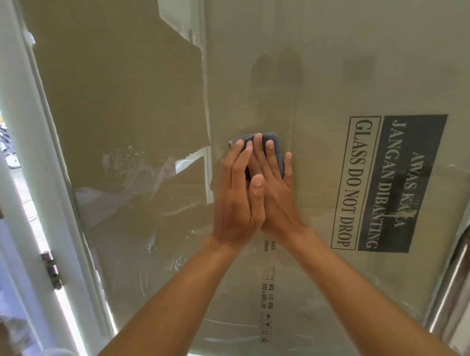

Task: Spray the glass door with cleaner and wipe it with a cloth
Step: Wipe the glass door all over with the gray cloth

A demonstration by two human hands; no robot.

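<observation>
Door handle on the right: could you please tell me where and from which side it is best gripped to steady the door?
The best grip is the long straight stretch of the handle below its upper bend, approached from the front with the right hand, the nearer one. The bar is round and seems to stand off the door, so it can probably be wrapped fully.

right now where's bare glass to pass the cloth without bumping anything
The glass door is bare from the left hand across to the white frame, and above the cloth. Past the right hand it is free until the steel handle crowds the lower right.
</observation>
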